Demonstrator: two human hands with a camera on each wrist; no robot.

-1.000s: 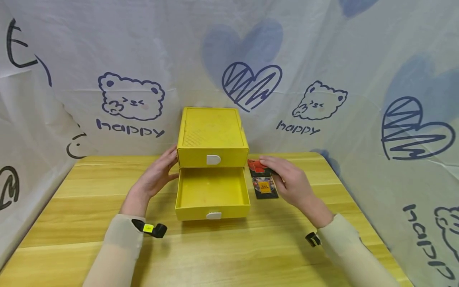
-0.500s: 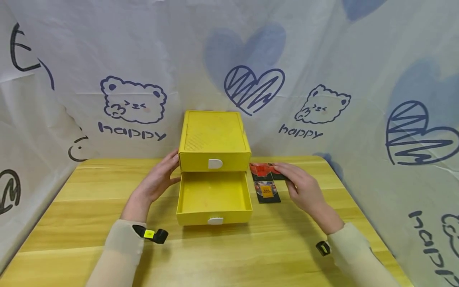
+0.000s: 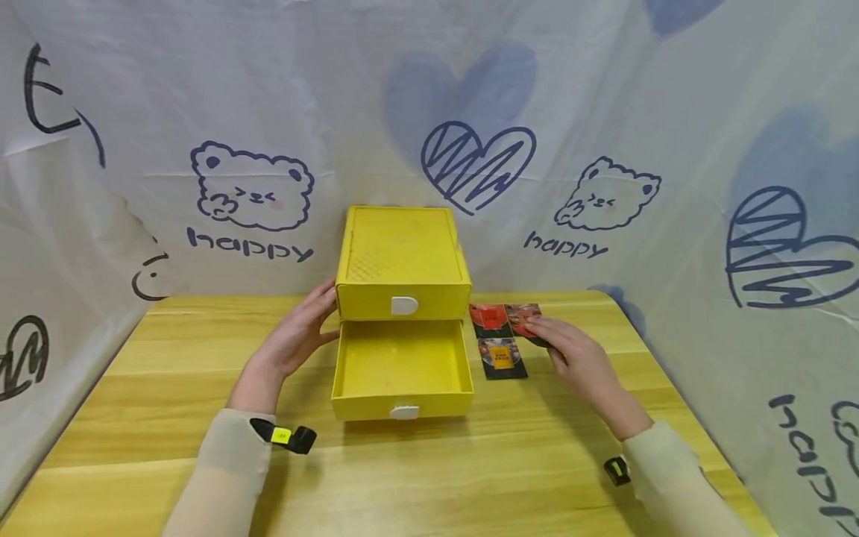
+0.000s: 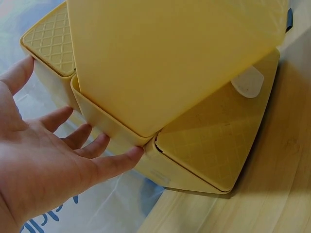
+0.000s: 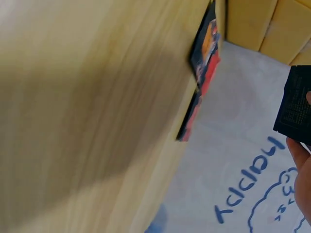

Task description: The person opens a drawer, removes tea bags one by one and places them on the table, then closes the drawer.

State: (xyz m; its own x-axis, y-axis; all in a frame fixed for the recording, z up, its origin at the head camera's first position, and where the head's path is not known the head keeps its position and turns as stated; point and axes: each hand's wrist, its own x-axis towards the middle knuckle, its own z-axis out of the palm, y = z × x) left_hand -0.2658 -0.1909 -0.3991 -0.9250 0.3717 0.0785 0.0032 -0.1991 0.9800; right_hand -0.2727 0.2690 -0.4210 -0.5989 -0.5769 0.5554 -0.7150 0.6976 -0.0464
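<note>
A yellow two-drawer box (image 3: pixel 403 246) stands at the back of the table, its lower drawer (image 3: pixel 403 406) pulled out with nothing inside. My left hand (image 3: pixel 291 339) rests fingertips against its left side; the left wrist view shows the fingers (image 4: pixel 99 145) spread along that wall. Right of the box lie a red-and-black packet (image 3: pixel 488 319), a second red one (image 3: pixel 523 315) beside it, and an orange-and-black one (image 3: pixel 503 359) nearer. My right hand (image 3: pixel 577 358), over the second red packet, pinches another packet (image 5: pixel 294 104), whose black back faces the right wrist camera.
The wooden table (image 3: pixel 429 477) runs up to a hanging white cloth (image 3: pixel 376 97) printed with bears and hearts. The box's upper drawer (image 3: pixel 403 302) is closed. A dark wrist strap with a small camera (image 3: pixel 295 438) sits on the left sleeve.
My right hand has moved right along the packets, uncovering the first red one and then part of the second. My left hand stays at the box's side. The view has shifted slightly.
</note>
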